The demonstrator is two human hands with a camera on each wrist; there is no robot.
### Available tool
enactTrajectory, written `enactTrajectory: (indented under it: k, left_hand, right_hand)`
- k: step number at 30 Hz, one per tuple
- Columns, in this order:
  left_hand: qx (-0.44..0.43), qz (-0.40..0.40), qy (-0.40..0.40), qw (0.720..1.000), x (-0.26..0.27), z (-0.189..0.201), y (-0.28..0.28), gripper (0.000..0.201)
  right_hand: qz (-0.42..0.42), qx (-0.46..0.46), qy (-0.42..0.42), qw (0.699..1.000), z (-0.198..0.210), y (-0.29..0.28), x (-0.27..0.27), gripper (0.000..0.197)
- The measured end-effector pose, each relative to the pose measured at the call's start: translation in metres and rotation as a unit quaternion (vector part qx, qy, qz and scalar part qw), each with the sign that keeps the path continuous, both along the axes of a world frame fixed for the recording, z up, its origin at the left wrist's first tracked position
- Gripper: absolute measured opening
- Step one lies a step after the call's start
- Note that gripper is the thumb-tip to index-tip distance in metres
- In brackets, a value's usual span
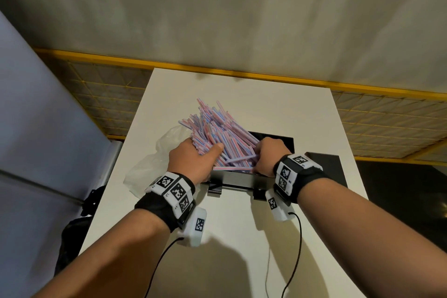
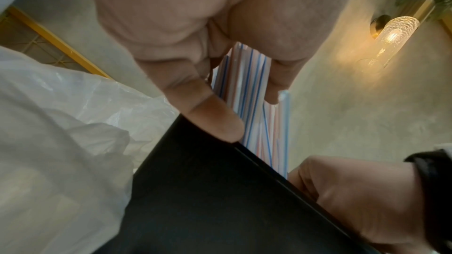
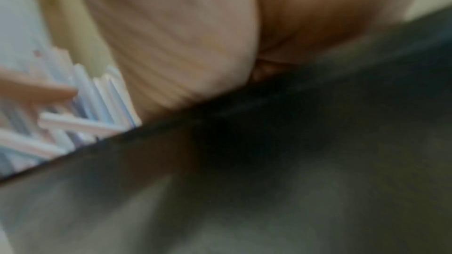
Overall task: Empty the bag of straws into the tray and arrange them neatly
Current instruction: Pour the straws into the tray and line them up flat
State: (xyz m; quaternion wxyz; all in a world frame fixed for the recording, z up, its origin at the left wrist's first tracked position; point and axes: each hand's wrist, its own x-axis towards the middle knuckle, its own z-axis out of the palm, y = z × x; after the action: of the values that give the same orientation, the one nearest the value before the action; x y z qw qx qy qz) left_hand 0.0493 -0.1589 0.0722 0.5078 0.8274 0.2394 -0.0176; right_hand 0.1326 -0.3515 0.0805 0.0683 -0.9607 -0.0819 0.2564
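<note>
A heap of pink-and-blue striped straws lies slanted in the black tray, their upper ends sticking out over its left rim. My left hand grips a thick bunch of them; in the left wrist view its thumb and fingers wrap the straws just above the tray wall. My right hand is curled in the tray against the straws' lower ends, its fingertips hidden. The empty clear plastic bag lies crumpled on the table left of the tray. The right wrist view is blurred.
A flat black panel lies right of the tray on the white table. Black clips sit at the tray's front edge. A yellow mesh fence runs behind the table; a grey panel stands at left.
</note>
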Motion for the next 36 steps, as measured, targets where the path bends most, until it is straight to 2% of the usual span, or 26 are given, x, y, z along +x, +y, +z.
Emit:
enactTrajectory:
  k: [5, 8, 11, 14, 16, 18, 20, 23, 26, 31, 36]
  left_hand:
    - [-0.011, -0.001, 0.009, 1.000, -0.001, 0.005, 0.002, 0.049]
    - [-0.057, 0.005, 0.027, 0.998, -0.002, 0.018, 0.001, 0.065]
    - [-0.098, 0.022, 0.040, 0.994, -0.003, 0.028, 0.000, 0.073]
    - [-0.116, 0.029, 0.044, 0.992, -0.007, 0.034, 0.000, 0.093]
    - [-0.130, 0.031, 0.041, 0.990, -0.010, 0.036, -0.001, 0.098]
    - [-0.126, 0.021, 0.031, 0.991, -0.013, 0.035, -0.001, 0.079]
    - [-0.084, 0.003, 0.020, 0.996, -0.013, 0.027, -0.001, 0.060]
    - [-0.022, -0.018, 0.022, 0.999, -0.010, 0.014, 0.002, 0.062]
    - [-0.011, -0.016, 0.017, 1.000, -0.008, 0.008, 0.004, 0.048]
    - [0.003, -0.019, 0.007, 1.000, -0.009, 0.004, 0.004, 0.038]
    - [0.010, -0.020, -0.004, 1.000, -0.011, 0.007, 0.003, 0.031]
  right_hand:
    - [0.025, -0.003, -0.052, 0.998, 0.004, 0.002, 0.000, 0.010]
    - [0.026, 0.029, -0.082, 0.996, 0.016, -0.002, 0.003, 0.013]
    - [0.021, 0.074, -0.105, 0.991, 0.024, -0.005, 0.009, 0.016]
    - [0.014, 0.100, -0.102, 0.990, 0.027, -0.009, 0.012, 0.027]
    - [-0.001, 0.112, -0.096, 0.989, 0.027, -0.013, 0.012, 0.029]
    - [-0.005, 0.112, -0.093, 0.989, 0.024, -0.015, 0.013, 0.024]
    - [0.004, 0.101, -0.089, 0.991, 0.020, -0.014, 0.014, 0.022]
    - [0.019, 0.095, -0.083, 0.992, 0.018, -0.010, 0.013, 0.023]
    - [0.026, 0.103, -0.079, 0.991, 0.017, -0.007, 0.011, 0.022]
    - [-0.076, 0.106, -0.073, 0.989, 0.014, -0.012, 0.010, 0.032]
    - [-0.103, 0.046, -0.058, 0.992, 0.016, -0.004, 0.009, 0.039]
